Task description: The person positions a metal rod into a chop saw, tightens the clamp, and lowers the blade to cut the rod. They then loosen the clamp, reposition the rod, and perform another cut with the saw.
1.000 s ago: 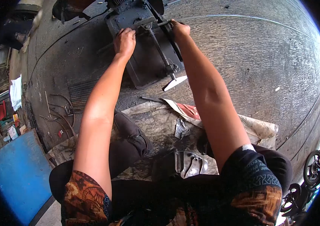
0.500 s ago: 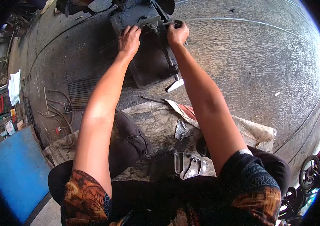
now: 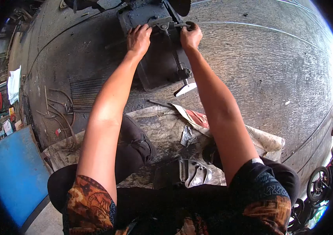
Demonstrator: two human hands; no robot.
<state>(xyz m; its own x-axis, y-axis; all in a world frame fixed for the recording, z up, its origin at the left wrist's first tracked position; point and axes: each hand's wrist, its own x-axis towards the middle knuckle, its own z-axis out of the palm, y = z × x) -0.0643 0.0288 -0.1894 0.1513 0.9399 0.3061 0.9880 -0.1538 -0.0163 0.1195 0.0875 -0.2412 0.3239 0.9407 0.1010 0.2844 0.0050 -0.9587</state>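
**Both hands up on the black metal housing, arms stretched right out**

The left hand (image 3: 139, 39) lies palm-down on the top of the black metal housing (image 3: 154, 68). Its fingers are bent and reach onto the crossbar (image 3: 162, 24), but I can't tell if it's really gripping or just pressing. The right hand (image 3: 190, 36) is closed into a fist around the right end of that same crossbar, knuckles up. Both arms are nearly straight, reaching forward from a seated spot on dirty sacking (image 3: 154, 125). The housing sits on the concrete floor (image 3: 260, 70) at the far end of the reach. A dark rod (image 3: 176, 58) runs down its face from the crossbar to a pale flat tip (image 3: 185, 89).
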